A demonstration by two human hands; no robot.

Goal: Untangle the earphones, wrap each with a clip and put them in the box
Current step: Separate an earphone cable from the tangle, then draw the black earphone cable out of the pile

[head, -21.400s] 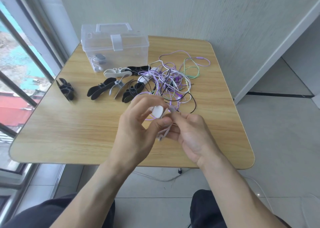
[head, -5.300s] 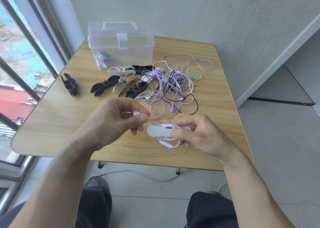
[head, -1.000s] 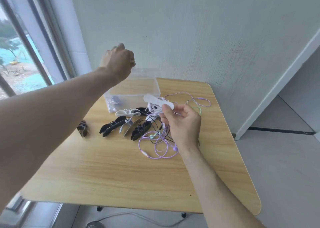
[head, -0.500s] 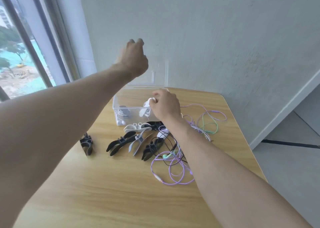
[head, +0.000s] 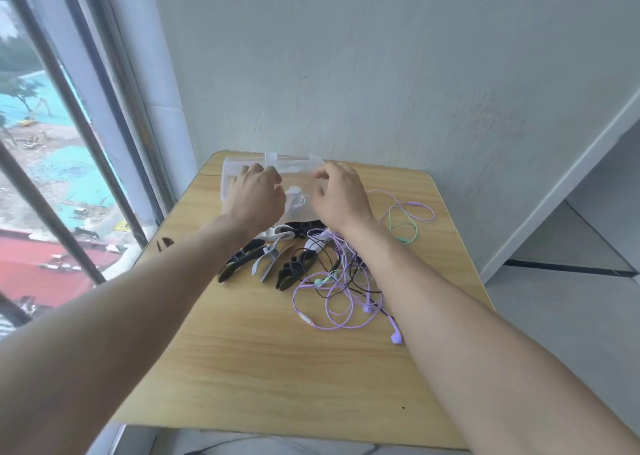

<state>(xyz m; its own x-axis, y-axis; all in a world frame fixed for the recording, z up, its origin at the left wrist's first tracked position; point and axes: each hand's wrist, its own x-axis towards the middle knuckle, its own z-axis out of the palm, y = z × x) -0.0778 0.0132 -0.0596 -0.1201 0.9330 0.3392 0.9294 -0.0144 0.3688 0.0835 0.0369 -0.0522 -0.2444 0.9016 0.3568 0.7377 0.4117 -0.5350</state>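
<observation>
- Surface: a light wood-grain table (head: 277, 368) with rounded corners fills the centre and lower part of the frame. Its far edge meets the wall, its left edge runs along the window.
- Room: a pale grey textured wall (head: 381, 74) covers the upper centre and upper right. A window (head: 52, 177) with dark diagonal bars occupies the left of the frame. A grey floor (head: 571, 316) shows at the right.
- Box: a clear plastic box (head: 230, 177) stands at the far edge of the table, upper centre of the frame, with its lid down. A white wrapped earphone (head: 296, 200) shows through the front wall.
- Left hand (head: 256, 195): lies on the left part of the box top, back of the hand toward the camera. The fingers curve down over the lid; whether they grip it cannot be told.
- Right hand (head: 337, 195): lies at the right part of the box. Finger and thumb are bent close together at the lid edge; whether they pinch it cannot be told.
- Clips: black and grey clips (head: 270, 260) lie loose on the table just in front of the box.
- Earphones: tangled earphones (head: 332, 288) in purple, black and green lie right of the clips, partly under the right forearm. One purple-green loop (head: 405, 219) extends toward the right table edge.
</observation>
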